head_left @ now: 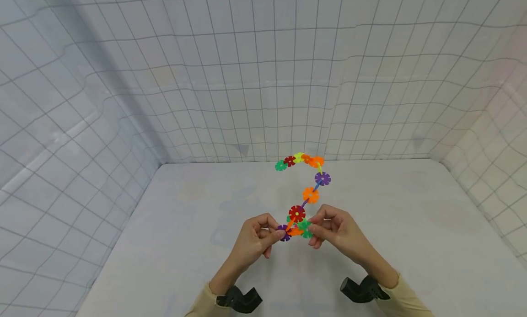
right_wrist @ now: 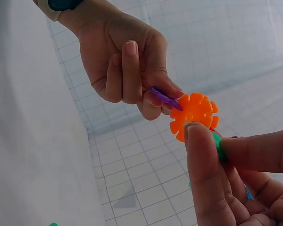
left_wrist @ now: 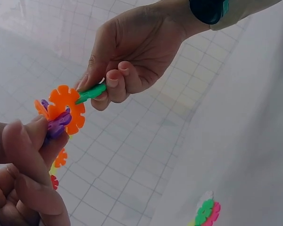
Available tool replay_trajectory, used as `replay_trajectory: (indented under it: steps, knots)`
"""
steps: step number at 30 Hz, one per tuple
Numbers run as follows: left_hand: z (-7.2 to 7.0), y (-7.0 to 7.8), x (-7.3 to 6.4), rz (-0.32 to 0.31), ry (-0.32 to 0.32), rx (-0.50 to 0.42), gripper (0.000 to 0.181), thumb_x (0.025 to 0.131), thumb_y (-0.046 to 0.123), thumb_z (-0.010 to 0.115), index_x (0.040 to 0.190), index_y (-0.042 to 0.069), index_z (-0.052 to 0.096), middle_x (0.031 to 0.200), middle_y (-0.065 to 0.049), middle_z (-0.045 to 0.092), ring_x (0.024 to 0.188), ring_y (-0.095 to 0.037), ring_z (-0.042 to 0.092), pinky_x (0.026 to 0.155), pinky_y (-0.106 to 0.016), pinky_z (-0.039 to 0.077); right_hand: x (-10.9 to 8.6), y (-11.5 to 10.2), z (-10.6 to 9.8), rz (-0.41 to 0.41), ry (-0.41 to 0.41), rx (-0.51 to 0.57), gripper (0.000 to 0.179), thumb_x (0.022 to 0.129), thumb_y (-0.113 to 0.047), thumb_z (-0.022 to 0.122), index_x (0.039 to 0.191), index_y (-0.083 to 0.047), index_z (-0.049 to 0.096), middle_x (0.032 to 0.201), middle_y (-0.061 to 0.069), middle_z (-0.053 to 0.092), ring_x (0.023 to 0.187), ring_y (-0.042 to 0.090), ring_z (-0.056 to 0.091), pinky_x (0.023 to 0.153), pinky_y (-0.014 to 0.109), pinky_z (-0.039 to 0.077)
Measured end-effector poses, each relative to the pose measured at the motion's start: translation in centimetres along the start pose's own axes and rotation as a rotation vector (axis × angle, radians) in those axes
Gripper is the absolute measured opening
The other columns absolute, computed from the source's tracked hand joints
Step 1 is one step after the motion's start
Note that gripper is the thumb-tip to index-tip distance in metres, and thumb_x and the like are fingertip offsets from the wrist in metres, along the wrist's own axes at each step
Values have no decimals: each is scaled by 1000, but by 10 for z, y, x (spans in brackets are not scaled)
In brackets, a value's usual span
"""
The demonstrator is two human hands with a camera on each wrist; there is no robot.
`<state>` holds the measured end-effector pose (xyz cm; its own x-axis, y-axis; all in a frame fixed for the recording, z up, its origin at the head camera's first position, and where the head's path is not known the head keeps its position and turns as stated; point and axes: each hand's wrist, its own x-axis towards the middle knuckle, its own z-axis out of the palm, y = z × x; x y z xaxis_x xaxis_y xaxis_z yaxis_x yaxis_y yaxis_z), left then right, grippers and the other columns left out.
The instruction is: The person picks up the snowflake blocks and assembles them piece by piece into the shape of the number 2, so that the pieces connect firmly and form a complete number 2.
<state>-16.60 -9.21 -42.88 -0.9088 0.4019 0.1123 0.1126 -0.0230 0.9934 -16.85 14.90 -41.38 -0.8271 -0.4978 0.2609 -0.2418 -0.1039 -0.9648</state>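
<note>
A chain of flower-shaped interlocking discs in red, orange, purple, yellow and green curves away from the hands in the head view. My left hand pinches a purple disc between thumb and fingers. Opposite it, my right hand pinches a green disc by its edge. Between the hands an orange disc joins the purple and green ones; fingertips partly cover the green one in the right wrist view. Another orange disc leads up to the red one.
A white table surface lies under the hands. Walls of white cloth with a grid pattern stand behind and at both sides. Green and pink discs show near the bottom of the left wrist view. Each wrist wears a black device.
</note>
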Motion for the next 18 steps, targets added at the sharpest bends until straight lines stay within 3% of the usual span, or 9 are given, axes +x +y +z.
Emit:
replay_trajectory:
  steps: [5,10,13,18]
  knots:
    - [-6,0,0,-1,14,20,14,88,3,66,86,-4,55,62,-6,58,38,-17,45,40,-21,40,4,7,-10,72,7,-88,12,96,-5,55,102,5,56,82,18,64,68,37,65,60,43,55]
    - [-14,0,1,-12,41,14,10,89,2,64,88,-3,56,67,-6,60,40,-16,44,42,-22,42,14,33,-29,195,93,-211,19,97,-14,56,103,4,58,91,25,60,75,44,62,63,39,55]
    - [-18,-1,2,-20,58,7,11,89,3,65,87,-4,56,70,-6,62,40,-15,44,42,-22,42,20,55,-35,271,110,-344,20,95,-17,60,102,1,62,91,21,62,73,37,63,61,35,54]
    - [-22,-2,2,-6,68,13,16,88,5,67,87,-6,55,71,-8,63,41,-14,45,43,-21,42,26,83,-31,303,88,-635,19,86,-22,72,96,-8,66,79,0,60,63,17,55,55,28,46]
